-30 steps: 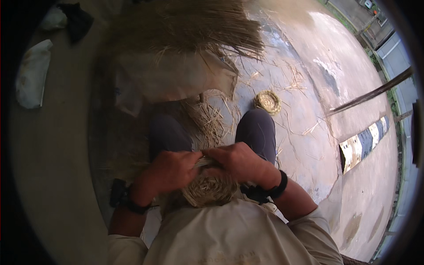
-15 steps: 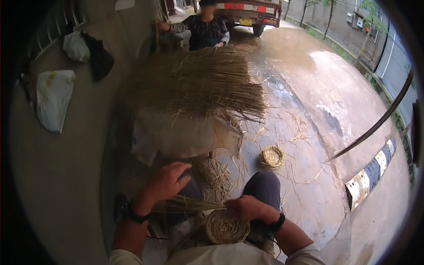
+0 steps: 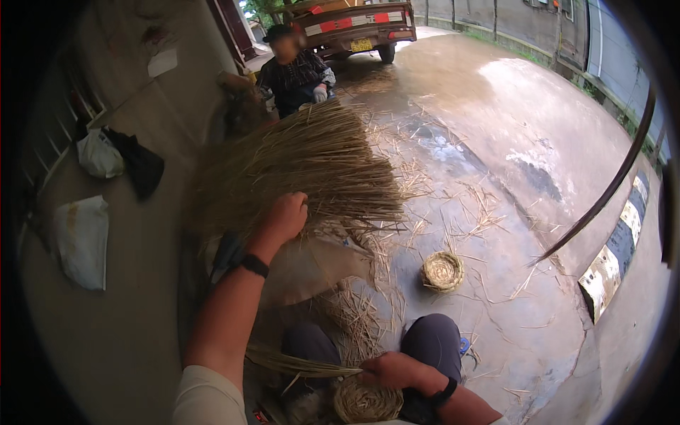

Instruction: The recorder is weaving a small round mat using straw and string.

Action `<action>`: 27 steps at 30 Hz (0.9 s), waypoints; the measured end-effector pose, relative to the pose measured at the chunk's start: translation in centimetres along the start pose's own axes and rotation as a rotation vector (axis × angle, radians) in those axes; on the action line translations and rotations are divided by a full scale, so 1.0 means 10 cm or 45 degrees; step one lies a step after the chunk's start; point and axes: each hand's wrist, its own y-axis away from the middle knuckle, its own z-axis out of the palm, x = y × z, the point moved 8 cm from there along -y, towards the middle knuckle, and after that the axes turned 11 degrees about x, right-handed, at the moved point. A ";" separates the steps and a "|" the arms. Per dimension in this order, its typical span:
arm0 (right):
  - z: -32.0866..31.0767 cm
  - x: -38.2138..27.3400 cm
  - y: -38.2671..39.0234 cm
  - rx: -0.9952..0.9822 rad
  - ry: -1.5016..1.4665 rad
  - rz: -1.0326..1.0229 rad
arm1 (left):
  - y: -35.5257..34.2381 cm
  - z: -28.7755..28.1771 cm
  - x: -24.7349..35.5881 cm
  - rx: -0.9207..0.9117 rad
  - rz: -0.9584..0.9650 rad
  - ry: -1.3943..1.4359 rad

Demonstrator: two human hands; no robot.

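A large bundle of dry straw (image 3: 333, 159) lies in front of me, across a pale sack (image 3: 304, 269). My left hand (image 3: 287, 214) reaches out to its near side, fingers curled in against the stalks; just what they pinch is partly hidden. Down at my lap, my right hand (image 3: 389, 370) is closed around the end of a thin bunch of straw strands (image 3: 297, 364), which stretches off to the left. Right below that hand sits a round woven straw piece (image 3: 365, 400), cut off by the lower edge of the picture.
A small woven straw basket (image 3: 443, 271) stands on the ground at right. Loose straw (image 3: 358, 312) litters the floor. Beyond the bundle sits another person (image 3: 294, 81), near a parked truck (image 3: 354, 28). Bags (image 3: 81, 241) are at left; a striped speed bump (image 3: 620, 244) lies far right.
My left hand has moved from above the lap strands forward to the big straw bundle. The right hand keeps hold of the strands. The whole view has shifted.
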 end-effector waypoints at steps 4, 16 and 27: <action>-0.10 0.16 0.05 0.031 -0.041 0.070 | -0.45 0.43 -0.11 -0.077 -0.044 -0.153; -0.35 0.32 0.11 0.111 -0.112 0.165 | -0.81 0.88 -0.55 -0.468 -0.160 -0.448; -0.28 0.24 0.11 0.115 -0.117 0.109 | -0.46 0.33 -0.36 -0.186 0.257 -0.528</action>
